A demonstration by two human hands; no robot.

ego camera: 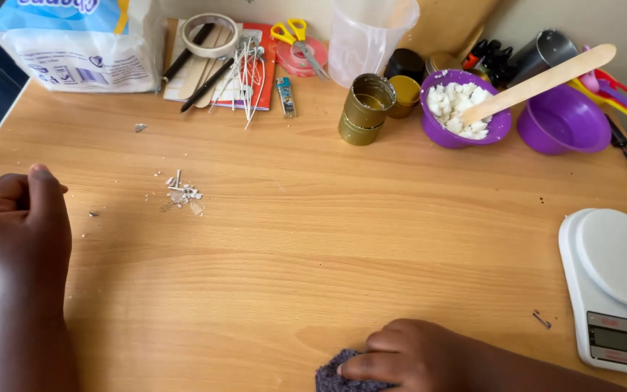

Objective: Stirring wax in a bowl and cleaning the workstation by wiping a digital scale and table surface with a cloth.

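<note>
Wooden table (313, 239) — right hand (408, 356) presses a grey cloth (342, 379) (half cut off); left hand (19, 225) loosely curled, empty.

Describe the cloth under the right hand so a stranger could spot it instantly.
Start at the white kitchen scale on the wooden table's right edge, then move left along the near edge to the right hand. Under its fingers lies a small cloth. It is the only soft, fuzzy, grey-purple thing there; the purple bowls are hard plastic at the back.
</note>
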